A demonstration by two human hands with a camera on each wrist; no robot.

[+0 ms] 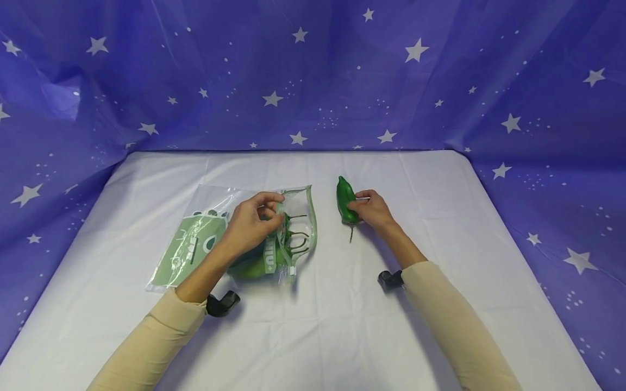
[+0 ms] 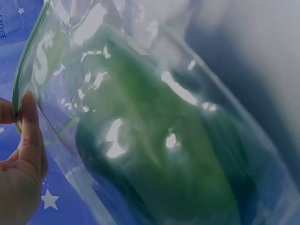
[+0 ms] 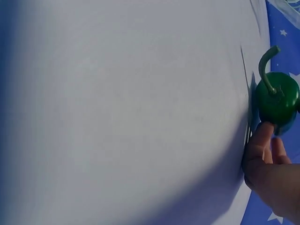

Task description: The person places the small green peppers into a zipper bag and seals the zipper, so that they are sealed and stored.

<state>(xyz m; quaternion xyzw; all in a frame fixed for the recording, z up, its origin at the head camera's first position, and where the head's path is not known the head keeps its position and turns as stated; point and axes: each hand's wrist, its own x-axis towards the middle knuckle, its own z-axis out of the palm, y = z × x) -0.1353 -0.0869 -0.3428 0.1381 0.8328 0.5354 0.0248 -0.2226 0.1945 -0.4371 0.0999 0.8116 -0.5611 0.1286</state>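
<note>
My left hand (image 1: 249,224) pinches the green-edged opening of a clear zip bag (image 1: 168,255) lying on the left of the table. Several green peppers (image 1: 249,269) are inside, their thin stems pointing right toward the opening. Seen from the left wrist, the fingers (image 2: 30,129) grip the bag's edge, and glare blurs the peppers behind the plastic. To the right of the bag, my right hand (image 1: 375,210) holds one dark green pepper (image 1: 344,200) between thumb and fingers. Its curved stem (image 3: 267,70) points toward me. Bag and held pepper are apart.
A white cloth covers the table (image 1: 342,326). Behind it and at both sides hangs a blue star-patterned sheet (image 1: 332,70). Black wrist mounts (image 1: 222,304) sit at both sleeve cuffs. A small white slider (image 1: 292,270) is on the bag's zip.
</note>
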